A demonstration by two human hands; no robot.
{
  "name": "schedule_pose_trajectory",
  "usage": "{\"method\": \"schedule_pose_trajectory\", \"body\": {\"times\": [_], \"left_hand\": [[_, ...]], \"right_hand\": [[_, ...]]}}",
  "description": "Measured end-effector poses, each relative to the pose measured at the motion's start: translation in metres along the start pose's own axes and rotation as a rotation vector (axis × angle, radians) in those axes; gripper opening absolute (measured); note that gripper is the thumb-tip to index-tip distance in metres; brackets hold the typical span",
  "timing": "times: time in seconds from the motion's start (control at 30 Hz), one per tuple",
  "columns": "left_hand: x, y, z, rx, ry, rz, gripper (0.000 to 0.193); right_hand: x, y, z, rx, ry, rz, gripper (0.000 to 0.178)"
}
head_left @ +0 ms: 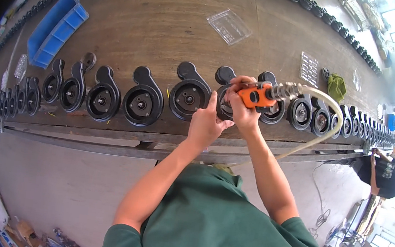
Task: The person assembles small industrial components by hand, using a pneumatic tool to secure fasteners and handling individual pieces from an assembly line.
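My right hand is closed round an orange air-powered tool, which has a metal coupling and a pale hose. Its working end is hidden by my hand and the part below. Beneath the tool stands a black snail-shaped housing, mostly covered by my hands. My left hand grips the near left side of that housing, index finger stretched up along it and thumb across the front. Just left stands another black housing with a round recessed face and central shaft; to the right is a similar housing.
Similar housings line the table's near edge, with more along the far edge. On the brown tabletop lie a blue bin, clear plastic trays and a green cloth. A metal rail runs in front. Another person is far right.
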State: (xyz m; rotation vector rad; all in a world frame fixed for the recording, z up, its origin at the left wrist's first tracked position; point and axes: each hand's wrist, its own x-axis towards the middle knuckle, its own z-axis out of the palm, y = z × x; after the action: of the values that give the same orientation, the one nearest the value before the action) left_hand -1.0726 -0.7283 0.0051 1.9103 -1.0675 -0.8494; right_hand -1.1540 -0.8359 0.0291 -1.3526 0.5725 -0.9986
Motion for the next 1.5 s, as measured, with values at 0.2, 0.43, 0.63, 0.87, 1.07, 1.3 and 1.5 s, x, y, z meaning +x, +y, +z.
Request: {"method": "schedule_pose_trajectory", "body": {"times": [0.2,0.43,0.63,0.87,1.07,1.3,1.5], "left_hand": [[0.000,-0.015,0.021,0.042,0.036,0.017,0.097],[-0.002,-0.010,0.016,0.042,0.056,0.016,0.093],[-0.001,-0.011,0.015,0.034,0.028,0.008,0.093],[0.000,-0.010,0.014,0.039,0.027,0.010,0.093],[-0.001,-0.010,0.014,0.052,0.024,0.001,0.093],[-0.001,-0.010,0.012,0.042,0.024,0.006,0.093],[0.001,-0.005,0.008,0.059,0.002,-0.013,0.092]], "right_hand": [[-0.010,0.016,-0.016,0.029,0.000,-0.064,0.028],[-0.010,0.006,-0.007,-0.094,0.013,-0.019,0.027],[-0.009,0.001,-0.005,0.001,0.059,-0.034,0.026],[-0.004,0.003,-0.005,0.033,0.085,-0.003,0.025],[-0.006,0.004,-0.007,0.017,0.063,0.005,0.026],[-0.005,0.008,-0.005,0.060,0.044,0.016,0.025],[-0.004,0.015,-0.006,-0.047,0.005,-0.023,0.023]]}}
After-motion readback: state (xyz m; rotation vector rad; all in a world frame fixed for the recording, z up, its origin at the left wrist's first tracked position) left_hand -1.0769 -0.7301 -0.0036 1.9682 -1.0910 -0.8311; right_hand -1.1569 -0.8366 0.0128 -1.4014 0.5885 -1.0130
